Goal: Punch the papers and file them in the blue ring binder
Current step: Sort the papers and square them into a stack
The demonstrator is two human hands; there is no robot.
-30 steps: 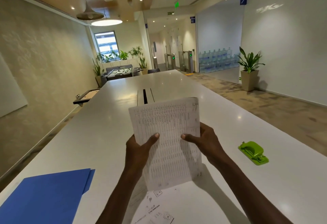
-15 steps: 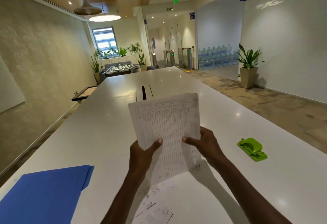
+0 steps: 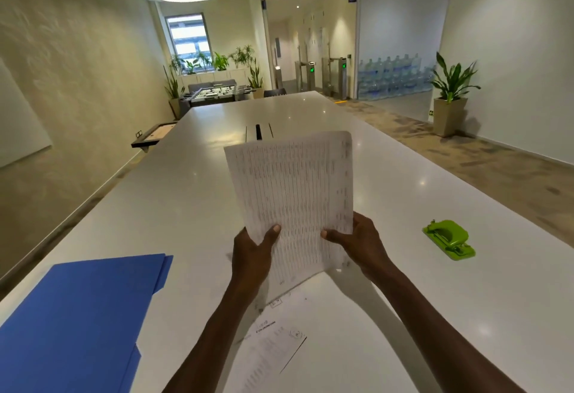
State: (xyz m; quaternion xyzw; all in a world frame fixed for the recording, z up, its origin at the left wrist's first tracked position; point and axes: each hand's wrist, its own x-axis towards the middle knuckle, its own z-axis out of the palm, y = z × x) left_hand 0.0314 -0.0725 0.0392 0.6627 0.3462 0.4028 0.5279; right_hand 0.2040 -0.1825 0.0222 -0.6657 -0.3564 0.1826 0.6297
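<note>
Blue binder [image 3: 77,324] is sitting shut at the bench's [image 3: 186,206] left edge, same as a second ago. In the middle, left hand [image 3: 251,256] and right hand [image 3: 362,246] each grip the paper stack [image 3: 292,194] by its lower edge, now lifted a bit higher and squared up. Green punch [image 3: 448,239] on the right is untouched, so punching looks next.

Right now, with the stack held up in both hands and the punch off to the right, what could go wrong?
1. The papers are pinched only near their lower edge by the left hand and right hand; the top curls, so sheets may slip out of line.
2. Reaching for the green punch probably leaves one hand holding the stack.
3. A loose sheet on the table under the arms could be left out.
</note>
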